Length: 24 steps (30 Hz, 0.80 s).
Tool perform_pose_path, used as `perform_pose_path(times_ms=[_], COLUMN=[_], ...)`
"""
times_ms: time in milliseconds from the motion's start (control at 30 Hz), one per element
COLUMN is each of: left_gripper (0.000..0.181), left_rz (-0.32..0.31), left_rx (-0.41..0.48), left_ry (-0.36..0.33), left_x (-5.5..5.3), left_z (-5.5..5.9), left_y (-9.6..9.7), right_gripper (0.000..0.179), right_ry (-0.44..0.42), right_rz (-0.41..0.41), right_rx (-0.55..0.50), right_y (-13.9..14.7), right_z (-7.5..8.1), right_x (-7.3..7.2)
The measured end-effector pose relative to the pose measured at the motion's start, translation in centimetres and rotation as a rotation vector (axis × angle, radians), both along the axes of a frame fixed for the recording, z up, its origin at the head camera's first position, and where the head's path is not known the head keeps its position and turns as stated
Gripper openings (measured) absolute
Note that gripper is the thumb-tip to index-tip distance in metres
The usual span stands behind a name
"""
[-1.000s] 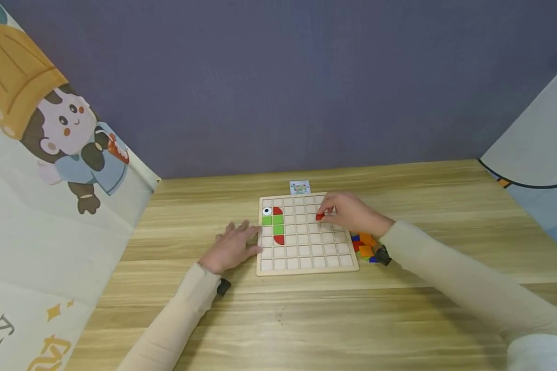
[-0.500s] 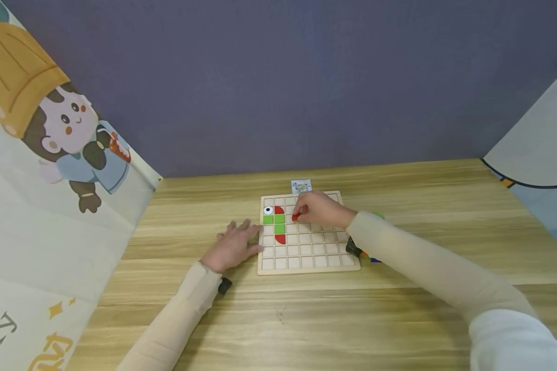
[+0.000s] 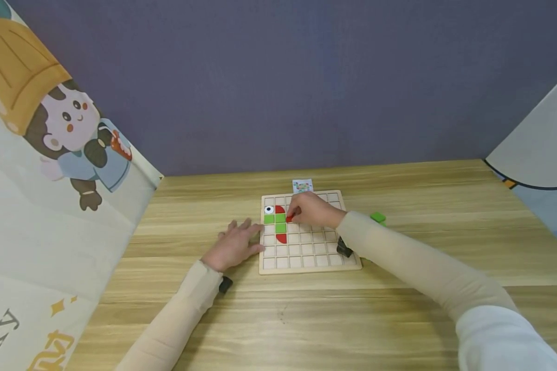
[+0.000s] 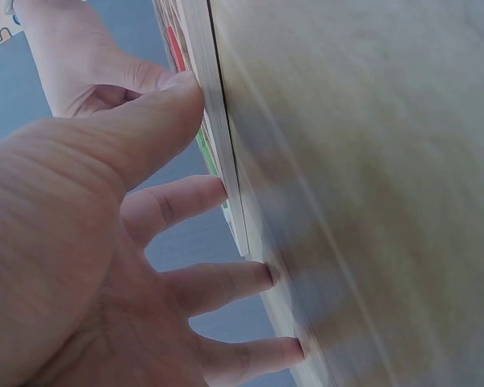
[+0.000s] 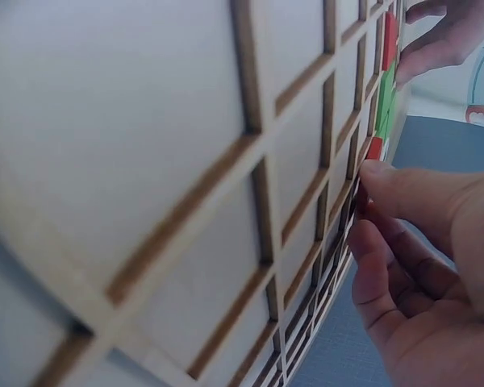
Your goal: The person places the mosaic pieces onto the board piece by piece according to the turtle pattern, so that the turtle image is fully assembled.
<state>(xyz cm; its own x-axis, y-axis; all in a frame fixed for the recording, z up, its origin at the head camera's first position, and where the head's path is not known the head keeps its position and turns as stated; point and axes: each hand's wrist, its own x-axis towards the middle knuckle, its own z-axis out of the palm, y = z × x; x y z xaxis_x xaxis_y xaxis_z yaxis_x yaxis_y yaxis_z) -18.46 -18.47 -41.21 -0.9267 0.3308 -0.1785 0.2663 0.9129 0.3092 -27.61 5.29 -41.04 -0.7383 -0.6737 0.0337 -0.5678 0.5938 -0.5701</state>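
Observation:
A wooden grid board (image 3: 309, 262) lies on the table. Near its left side sit a white tile with a black eye dot (image 3: 269, 209), several green square tiles (image 3: 280, 228) and two red round-edged tiles (image 3: 281, 238). My right hand (image 3: 313, 209) pinches another red tile (image 3: 289, 219) between thumb and fingertips over the cell just right of the upper green tile; its exact shape is mostly covered by the fingers. With fingers spread, my left hand (image 3: 232, 246) rests against the board's left edge, thumb and index fingertip touching it in the left wrist view.
A small picture card (image 3: 302, 185) lies behind the board's far edge. Green pieces (image 3: 378, 217) show right of the board, partly behind the right sleeve (image 3: 399, 252). A dark panel (image 3: 306, 93) rises at the table's back edge.
My right hand has moved left across the board with the red tile, from the right-hand columns to beside the green tiles. The left hand has stayed at the board's edge.

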Motion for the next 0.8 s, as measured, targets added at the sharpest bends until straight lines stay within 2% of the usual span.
perform_pose_path(times_ms=[333,667,800], left_gripper=[0.06,0.059,0.059], left_rz=[-0.001,0.007,0.01], left_rx=[0.005,0.007,0.006], left_ry=[-0.008,-0.005,-0.006], left_x=[0.02,-0.18,-0.3], left_z=[0.14,0.32,0.33], left_y=[-0.01,0.24,0.34], right_gripper=[0.009,0.013,0.013], right_ry=[-0.029,0.014,0.005], right_rz=[-0.033,0.011,0.015], right_rx=[0.016,0.039,0.044], right_y=[-0.03,0.36,0.56], right_z=[0.47,0.63,0.69], right_x=[0.07,-0.3,-0.43])
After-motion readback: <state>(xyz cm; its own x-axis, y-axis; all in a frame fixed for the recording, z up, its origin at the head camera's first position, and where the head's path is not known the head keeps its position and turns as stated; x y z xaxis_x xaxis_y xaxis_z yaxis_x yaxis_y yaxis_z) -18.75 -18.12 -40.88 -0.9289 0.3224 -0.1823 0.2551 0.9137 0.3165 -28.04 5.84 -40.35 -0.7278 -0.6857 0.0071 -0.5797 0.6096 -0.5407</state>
